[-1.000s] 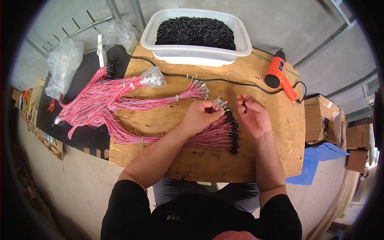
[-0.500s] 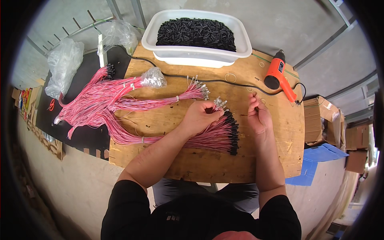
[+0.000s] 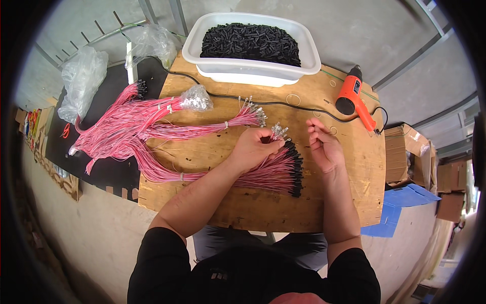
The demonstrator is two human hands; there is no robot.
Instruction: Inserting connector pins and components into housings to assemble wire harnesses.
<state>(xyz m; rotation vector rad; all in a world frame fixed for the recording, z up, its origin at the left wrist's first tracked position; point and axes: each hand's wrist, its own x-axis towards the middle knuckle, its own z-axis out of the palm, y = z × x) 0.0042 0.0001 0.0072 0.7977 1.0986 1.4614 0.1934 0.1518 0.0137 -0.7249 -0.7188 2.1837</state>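
My left hand (image 3: 254, 149) is closed on the pink wires of a fanned bundle (image 3: 202, 177). Bare metal terminals (image 3: 279, 131) stick out past its fingertips. Below them, many wires of the same bundle end in black sleeves (image 3: 295, 175) spread over the wooden table. To the right, apart from the wires, my right hand (image 3: 326, 151) is raised with its fingers curled in and the fingertips near the thumb. Whatever is between those fingers, if anything, is too small to make out.
At the back a white tub (image 3: 248, 76) holds loose black sleeves. An orange heat gun (image 3: 349, 96) lies at the right, its black cord (image 3: 273, 103) crossing the table. Tied pink wire bundles (image 3: 126, 119) lie left, by plastic bags (image 3: 83, 81). Cardboard boxes (image 3: 397, 152) stand beyond the right edge.
My right hand has shifted slightly left, toward the terminals, and its fingers have tilted. My left hand stays on the wires, nearly unmoved.
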